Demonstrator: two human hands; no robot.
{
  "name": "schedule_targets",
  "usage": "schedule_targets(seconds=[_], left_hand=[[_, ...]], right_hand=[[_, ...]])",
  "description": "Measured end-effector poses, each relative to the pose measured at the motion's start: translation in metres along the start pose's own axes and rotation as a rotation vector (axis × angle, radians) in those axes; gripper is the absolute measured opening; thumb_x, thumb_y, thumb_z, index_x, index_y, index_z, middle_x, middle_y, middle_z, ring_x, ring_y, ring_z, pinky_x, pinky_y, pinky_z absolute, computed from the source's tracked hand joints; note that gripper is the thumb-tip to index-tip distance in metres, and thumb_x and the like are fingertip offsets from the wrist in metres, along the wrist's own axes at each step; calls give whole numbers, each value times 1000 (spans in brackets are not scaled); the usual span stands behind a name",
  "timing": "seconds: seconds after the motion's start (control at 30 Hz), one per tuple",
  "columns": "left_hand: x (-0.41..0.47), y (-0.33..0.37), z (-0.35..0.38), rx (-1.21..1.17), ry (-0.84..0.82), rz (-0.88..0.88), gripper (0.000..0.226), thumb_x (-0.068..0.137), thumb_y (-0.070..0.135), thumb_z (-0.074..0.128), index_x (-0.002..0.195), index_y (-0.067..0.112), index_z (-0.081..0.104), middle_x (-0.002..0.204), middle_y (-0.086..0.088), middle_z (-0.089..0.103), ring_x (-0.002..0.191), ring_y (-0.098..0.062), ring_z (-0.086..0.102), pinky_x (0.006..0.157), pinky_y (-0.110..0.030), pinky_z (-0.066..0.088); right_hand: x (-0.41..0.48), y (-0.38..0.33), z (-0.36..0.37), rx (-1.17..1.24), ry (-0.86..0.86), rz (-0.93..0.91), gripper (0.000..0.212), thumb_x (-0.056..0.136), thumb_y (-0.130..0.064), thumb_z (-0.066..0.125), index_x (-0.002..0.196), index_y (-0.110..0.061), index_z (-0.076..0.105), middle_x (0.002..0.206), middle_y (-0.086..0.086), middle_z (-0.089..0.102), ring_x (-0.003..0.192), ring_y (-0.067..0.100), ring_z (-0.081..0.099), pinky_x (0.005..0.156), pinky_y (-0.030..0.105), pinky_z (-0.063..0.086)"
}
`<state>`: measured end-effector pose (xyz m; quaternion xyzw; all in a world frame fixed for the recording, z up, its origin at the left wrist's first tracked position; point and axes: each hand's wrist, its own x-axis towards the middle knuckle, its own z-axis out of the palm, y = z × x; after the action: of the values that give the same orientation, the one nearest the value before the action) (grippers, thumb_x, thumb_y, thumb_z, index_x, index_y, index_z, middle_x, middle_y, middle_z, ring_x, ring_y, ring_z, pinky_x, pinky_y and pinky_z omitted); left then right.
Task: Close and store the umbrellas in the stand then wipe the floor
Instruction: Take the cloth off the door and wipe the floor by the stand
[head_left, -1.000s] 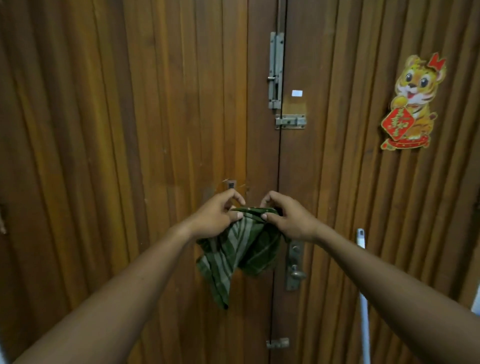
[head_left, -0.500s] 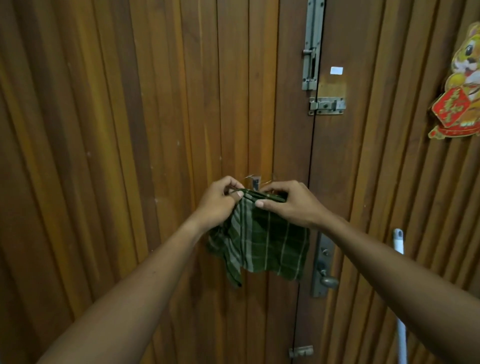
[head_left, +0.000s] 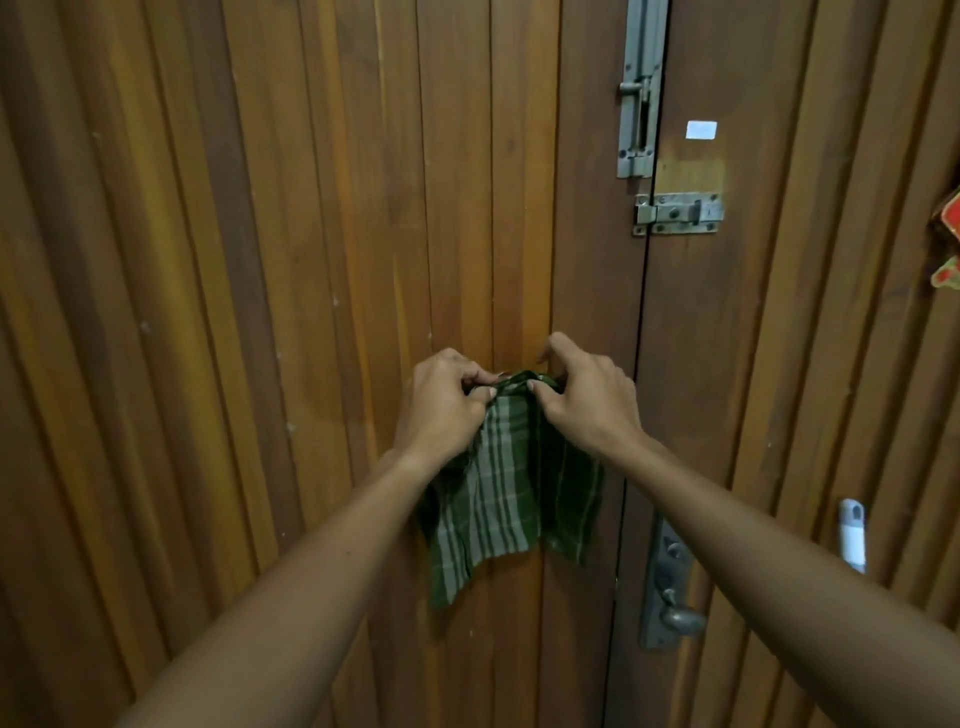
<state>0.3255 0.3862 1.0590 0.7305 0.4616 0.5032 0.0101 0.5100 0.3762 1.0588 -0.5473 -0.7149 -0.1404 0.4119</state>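
1. Just below the middle of the frame, the left hand (head_left: 447, 405) and the right hand (head_left: 587, 410) meet close together in front of a wooden door (head_left: 260, 312), both forearms reaching in from the lower corners
2. Both hands pinch the bunched top edge of a green checked cloth (head_left: 498, 499). The left grips it between thumb and curled fingers, and the right holds it between thumb and fingers just to the right of that.
3. The right forefinger arches above the cloth toward the planks; whether its tip touches the wood cannot be told
4. The cloth hangs down from the two grips, flat against or just in front of the door, between the wrists. Its pale-striped part is on the left, its darker part on the right, and a narrow corner trails lowest at lower centre.
5. A dark seam runs down the door right of centre. A tall grey bolt (head_left: 636, 104) sits on it at upper right, with a small horizontal latch (head_left: 678, 213) just below the bolt and a white sticker (head_left: 701, 130) beside it.
6. A metal lock plate with a knob (head_left: 670, 597) is at lower right, just right of the cloth and apart from it
7. A white pole tip (head_left: 853, 535) stands further right, and a red decoration (head_left: 948, 244) is cut off at the right edge
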Motion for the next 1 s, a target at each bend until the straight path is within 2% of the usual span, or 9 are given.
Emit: schedule_targets(seconds=[0.1,0.23,0.37,0.47,0.6,0.77,0.87,1.0], left_hand=[[-3,0,10,176,73,31,11,88,21,70,95,23,79,88,10,60,83,-10,58,72,-28,52],[-3,-1,17,271,96,74,13,87,21,69,96,20,77,87,7,57,80,-16,61,66,-30,52],[-9,-12,19,341,14,163,15,87,23,71,101,19,76,87,6,54,76,-16,60,63,-37,56],[-17,-24,23,286,-30,130,18,87,24,71,104,22,77,88,9,59,81,-13,61,69,-36,56],[-25,-28,29,185,-6,68,20,90,31,70,106,23,79,87,10,64,79,-10,63,69,-35,57],[-33,-28,32,10,36,-7,21,91,36,69,104,23,80,89,9,70,79,-5,64,73,-30,56],[-31,-26,36,-65,82,-120,15,86,34,76,96,26,81,89,11,71,80,-2,64,76,-24,54],[-31,-26,37,-41,25,-153,12,83,35,77,92,27,81,94,13,76,87,-5,68,79,-27,56]], right_hand=[[-1,-3,10,-107,-2,-77,17,93,-35,60,91,-30,44,88,-8,59,78,22,61,59,31,43],[-2,0,20,-96,42,-93,26,91,-30,62,85,-27,37,88,-6,50,77,28,59,56,31,38],[-10,11,33,-99,74,-171,14,90,-25,64,97,-23,53,91,-3,56,75,28,61,52,32,43],[-19,19,42,-80,37,-171,16,91,-29,64,108,-30,63,93,-6,59,76,23,63,54,35,51],[-27,20,47,28,61,-82,15,88,-33,68,102,-30,73,90,-11,66,80,19,66,59,33,53],[-34,20,48,223,78,14,28,94,-46,60,103,-28,81,90,-14,72,78,8,66,62,33,55],[-32,22,53,310,93,103,20,92,-42,69,99,-28,82,90,-15,75,78,5,68,64,35,58],[-33,19,62,300,119,215,19,86,-45,74,96,-31,82,92,-15,78,85,6,73,70,35,61]])
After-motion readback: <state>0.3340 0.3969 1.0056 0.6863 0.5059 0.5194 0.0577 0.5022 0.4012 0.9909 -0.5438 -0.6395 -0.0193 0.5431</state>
